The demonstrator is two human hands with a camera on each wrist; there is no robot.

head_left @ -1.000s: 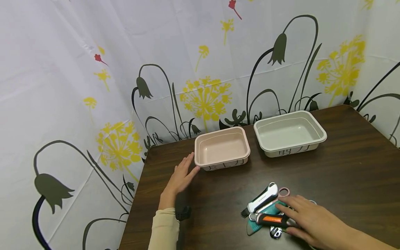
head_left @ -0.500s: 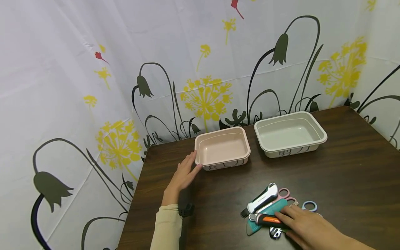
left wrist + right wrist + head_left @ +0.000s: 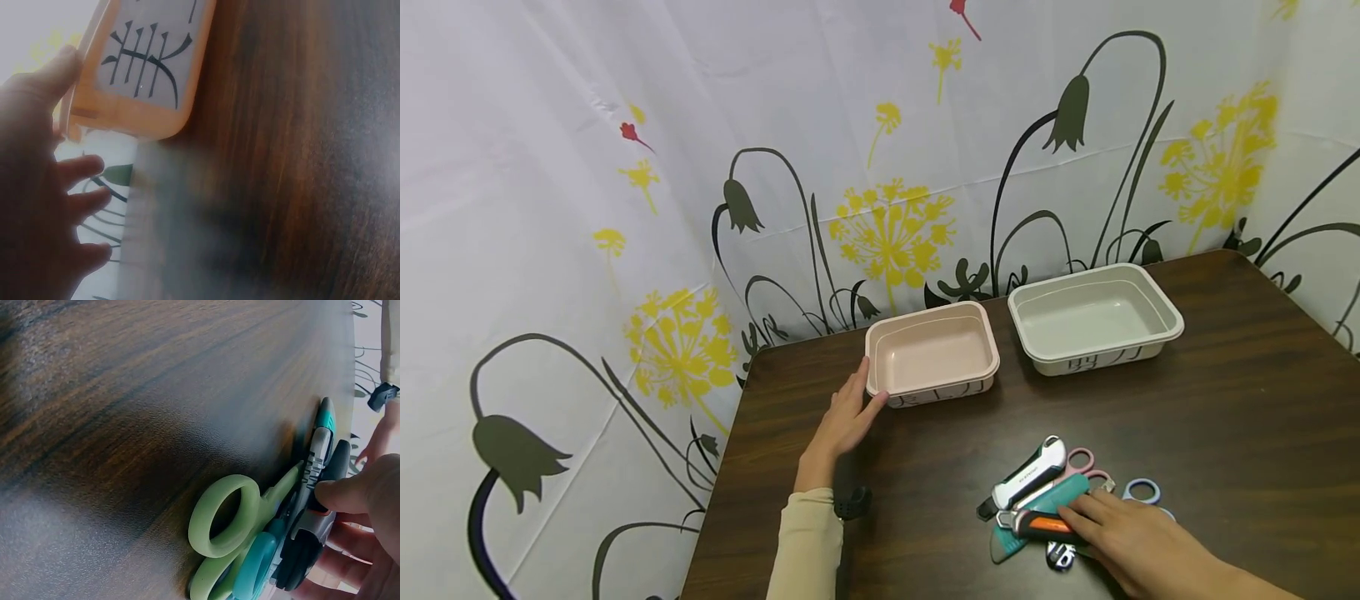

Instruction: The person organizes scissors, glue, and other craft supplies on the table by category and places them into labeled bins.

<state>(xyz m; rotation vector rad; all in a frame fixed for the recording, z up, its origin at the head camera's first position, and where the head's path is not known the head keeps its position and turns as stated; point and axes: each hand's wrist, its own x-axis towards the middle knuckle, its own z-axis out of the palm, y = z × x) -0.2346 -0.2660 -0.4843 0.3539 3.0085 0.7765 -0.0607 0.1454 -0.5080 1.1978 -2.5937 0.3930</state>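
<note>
My left hand (image 3: 842,421) reaches out with fairly straight fingers, touching the near left corner of a pink plastic tub (image 3: 932,354). In the left wrist view, the thumb lies at the tub's rim, and the other fingers are spread below. My right hand (image 3: 1123,529) is over a pile of cutting tools. Its thumb and fingers grip a black-and-orange utility knife (image 3: 1047,526), as the right wrist view also shows. Beside it lie a white-and-black utility knife (image 3: 1030,477), a teal flat-sided tool (image 3: 1060,496), pink-handled scissors (image 3: 1081,460) and green-handled scissors (image 3: 225,515).
A pale green-grey tub (image 3: 1093,321) stands right of the pink one at the back of the dark wooden table (image 3: 1247,400). Blue scissor handles (image 3: 1142,492) show beyond my right hand. A flowered curtain (image 3: 805,100) hangs behind the table's far edge.
My right hand has drawn back slightly and settled lower with its fingers closing on the black-and-orange utility knife, uncovering scissor handles. My left hand has shifted slightly along the pink tub's corner.
</note>
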